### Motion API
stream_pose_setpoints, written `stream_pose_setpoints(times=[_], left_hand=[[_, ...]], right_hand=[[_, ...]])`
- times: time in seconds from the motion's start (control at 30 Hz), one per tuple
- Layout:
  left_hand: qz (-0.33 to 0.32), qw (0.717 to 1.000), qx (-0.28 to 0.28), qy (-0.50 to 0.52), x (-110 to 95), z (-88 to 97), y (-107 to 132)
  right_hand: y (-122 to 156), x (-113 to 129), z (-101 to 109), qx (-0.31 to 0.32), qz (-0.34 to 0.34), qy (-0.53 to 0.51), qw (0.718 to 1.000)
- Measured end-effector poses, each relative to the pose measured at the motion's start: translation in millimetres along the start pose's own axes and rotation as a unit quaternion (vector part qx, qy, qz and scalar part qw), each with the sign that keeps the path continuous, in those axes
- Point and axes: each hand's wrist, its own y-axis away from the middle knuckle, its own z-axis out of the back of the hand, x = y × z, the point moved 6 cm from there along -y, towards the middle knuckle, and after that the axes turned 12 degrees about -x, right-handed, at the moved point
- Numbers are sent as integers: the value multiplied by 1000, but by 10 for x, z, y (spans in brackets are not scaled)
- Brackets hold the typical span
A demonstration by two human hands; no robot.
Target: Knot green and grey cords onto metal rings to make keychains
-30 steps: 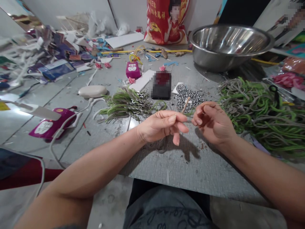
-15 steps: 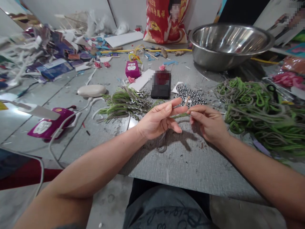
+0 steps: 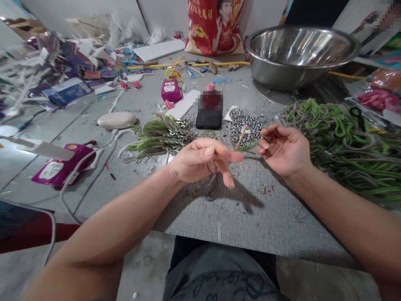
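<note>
L hand (image 3: pixel 203 161) is mostly closed: thumb and forefinger pinch a cord (image 3: pixel 249 146), other fingers curled, little finger poking down. A grey loop of that cord hangs under the hand, over the table (image 3: pixel 244 217). R hand (image 3: pixel 283 148) sits just beside it, palm turned up, fingers loosely bent, tips nipping the cord's other end; the grip itself is too small to see clearly. So the cord runs btwn the two hands, held off the table, near the front edge. A thin stick (image 3: pixel 241 137) stands tilted in the gap btwn the hands; can't tell which hand has it.

Just behind the stick lies a pile of metal rings (image 3: pixel 247 121), w/ a dark phone (image 3: pixel 209 118) beside it on the L. Further L, a bundle (image 3: pixel 163 136) of green and grey cords w/ rings on them. To the R of the R hand, a big loose heap (image 3: pixel 344 133) of green and grey cords. Behind that, a steel bowl (image 3: pixel 300 50), and a red bag (image 3: pixel 214 25) at the back by the wall.
</note>
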Motion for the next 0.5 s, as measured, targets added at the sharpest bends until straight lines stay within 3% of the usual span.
stream_pose_setpoints(times=[0.13,0.23,0.37,0.5], left_hand=[[45,995,64,-65,6,-10,69],[64,989,76,-109,-19,-21,100],[66,988,73,-118,-83,-54,104],[45,989,98,-98,-119,-86,107]], right_hand=[[39,-33,-64,67,-16,34,997],[-8,-44,-21,82,-9,60,995],[-226,53,187,27,25,59,998],[-392,195,386,-78,53,27,995]])
